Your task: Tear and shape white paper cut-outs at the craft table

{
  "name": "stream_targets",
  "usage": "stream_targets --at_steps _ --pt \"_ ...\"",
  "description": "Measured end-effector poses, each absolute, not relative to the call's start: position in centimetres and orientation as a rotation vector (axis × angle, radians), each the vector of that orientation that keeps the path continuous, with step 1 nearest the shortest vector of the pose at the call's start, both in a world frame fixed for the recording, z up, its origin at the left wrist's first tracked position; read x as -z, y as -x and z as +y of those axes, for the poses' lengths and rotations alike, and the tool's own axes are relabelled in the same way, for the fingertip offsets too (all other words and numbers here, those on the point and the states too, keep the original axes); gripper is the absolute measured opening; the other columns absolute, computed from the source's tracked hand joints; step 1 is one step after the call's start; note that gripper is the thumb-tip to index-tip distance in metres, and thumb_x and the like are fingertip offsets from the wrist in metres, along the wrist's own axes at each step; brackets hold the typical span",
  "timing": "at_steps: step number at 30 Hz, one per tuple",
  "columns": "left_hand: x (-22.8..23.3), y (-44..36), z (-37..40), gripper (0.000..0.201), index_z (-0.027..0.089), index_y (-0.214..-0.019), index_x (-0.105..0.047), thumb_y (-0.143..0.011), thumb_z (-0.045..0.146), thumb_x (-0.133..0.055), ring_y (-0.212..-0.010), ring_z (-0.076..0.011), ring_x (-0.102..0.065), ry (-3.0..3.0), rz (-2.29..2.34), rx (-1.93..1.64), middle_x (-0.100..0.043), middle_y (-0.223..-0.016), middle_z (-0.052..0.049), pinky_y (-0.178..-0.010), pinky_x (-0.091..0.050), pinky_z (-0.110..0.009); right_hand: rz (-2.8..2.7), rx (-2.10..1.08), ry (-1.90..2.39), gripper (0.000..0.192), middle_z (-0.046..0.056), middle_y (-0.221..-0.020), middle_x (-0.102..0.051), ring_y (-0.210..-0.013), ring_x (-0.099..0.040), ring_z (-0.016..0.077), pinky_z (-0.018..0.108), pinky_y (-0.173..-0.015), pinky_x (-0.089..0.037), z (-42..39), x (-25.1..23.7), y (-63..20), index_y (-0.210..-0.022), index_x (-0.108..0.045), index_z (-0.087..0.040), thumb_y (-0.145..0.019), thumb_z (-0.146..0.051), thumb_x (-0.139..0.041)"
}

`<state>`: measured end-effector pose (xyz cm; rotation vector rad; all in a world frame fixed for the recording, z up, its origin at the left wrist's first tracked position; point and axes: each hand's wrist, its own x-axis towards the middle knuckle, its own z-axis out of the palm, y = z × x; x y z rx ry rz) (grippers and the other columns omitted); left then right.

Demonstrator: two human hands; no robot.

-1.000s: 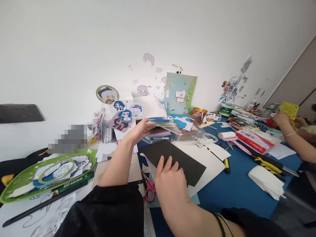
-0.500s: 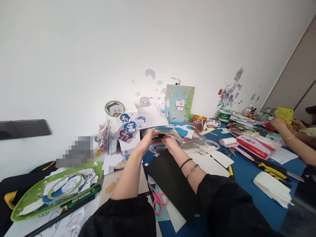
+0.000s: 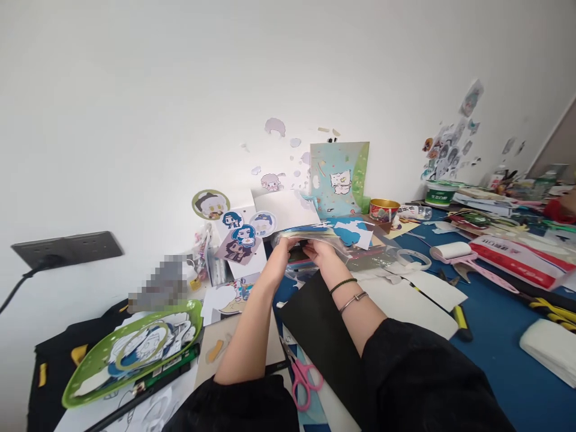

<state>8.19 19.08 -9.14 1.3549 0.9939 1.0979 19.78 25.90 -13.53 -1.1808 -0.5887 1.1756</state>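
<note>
Hands meet at the desk's far edge: left hand [image 3: 282, 251] and right hand [image 3: 320, 252] both pinch a clear plastic sleeve of coloured paper sheets [image 3: 315, 235]. It looks light, floppy and slick; gripping both near corners seems safest.

Right hand [image 3: 320, 249] moved off flat black paper sheet [image 3: 315, 324], now beside left hand [image 3: 288, 249], both gripping clear plastic sleeve of coloured papers [image 3: 315, 237], camera panned left
</note>
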Motion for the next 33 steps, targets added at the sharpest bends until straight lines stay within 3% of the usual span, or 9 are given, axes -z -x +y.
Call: stream_targets --at_steps 7,12,19,24,29,33 --pt "9.6 -8.6 19.4 0.050 0.011 -0.117 -0.062 -0.080 0.034 -0.037 -0.133 -0.0252 -0.041 -1.354 1.059 -1.192 -0.056 -0.134 -0.013 -0.110 -0.030 -0.040 -0.390 -1.450 1.115 0.031 0.009 -0.119 -0.058 -0.099 -0.060 0.0199 0.040 -0.082 -0.052 26.4 14.1 -18.9 -0.118 -0.055 -0.017 -0.091 -0.032 -0.055" --pt "9.6 -8.7 19.6 0.049 0.016 -0.117 -0.064 -0.082 0.031 -0.033 -0.134 -0.0223 -0.040 -1.355 1.034 -1.220 -0.059 -0.131 -0.006 -0.111 -0.029 -0.035 -0.356 -1.491 1.093 0.031 0.008 -0.117 -0.058 -0.097 -0.061 0.0194 0.039 -0.081 -0.053 26.6 14.9 -19.2 -0.118 -0.055 -0.017 -0.091 -0.032 -0.055" --pt "9.8 -9.2 19.7 0.058 0.006 -0.128 -0.055 -0.081 0.030 -0.030 -0.135 -0.0199 -0.037 -1.340 1.054 -1.246 -0.053 -0.137 -0.010 -0.112 -0.026 -0.030 -0.401 -1.436 1.122 0.031 0.008 -0.116 -0.059 -0.095 -0.061 0.0191 0.039 -0.079 -0.054 26.8 14.9 -19.0 -0.117 -0.056 -0.017 -0.091 -0.033 -0.055" --pt "9.9 -9.4 19.8 0.059 0.005 -0.128 -0.054 -0.082 0.030 -0.028 -0.135 -0.0194 -0.036 -1.340 1.052 -1.236 -0.054 -0.137 -0.009 -0.112 -0.026 -0.028 -0.455 -1.304 1.191 0.027 0.004 -0.094 -0.064 -0.072 -0.064 0.0135 0.029 -0.062 -0.055 26.7 14.7 -18.2 -0.111 -0.056 -0.014 -0.088 -0.026 -0.059" --pt "9.9 -9.5 19.7 0.059 0.004 -0.128 -0.054 -0.081 0.029 -0.028 -0.137 -0.0207 -0.034 -1.354 1.043 -1.221 -0.053 -0.138 -0.009 -0.112 -0.027 -0.030 -0.530 -1.029 1.239 0.047 0.000 -0.079 -0.064 -0.051 -0.061 0.0133 0.025 -0.047 -0.053 25.6 14.9 -17.1 -0.115 -0.048 -0.020 -0.074 -0.018 -0.069" --pt "10.1 -9.4 19.7 0.054 0.010 -0.122 -0.060 -0.082 0.031 -0.031 -0.137 -0.0228 -0.033 -1.383 1.019 -1.236 -0.057 -0.134 -0.005 -0.112 -0.027 -0.032 -0.647 -0.974 1.246 0.020 0.001 -0.073 -0.064 -0.054 -0.063 0.0148 0.025 -0.048 -0.054 25.3 15.1 -16.9 -0.089 -0.060 -0.018 -0.070 -0.020 -0.068"
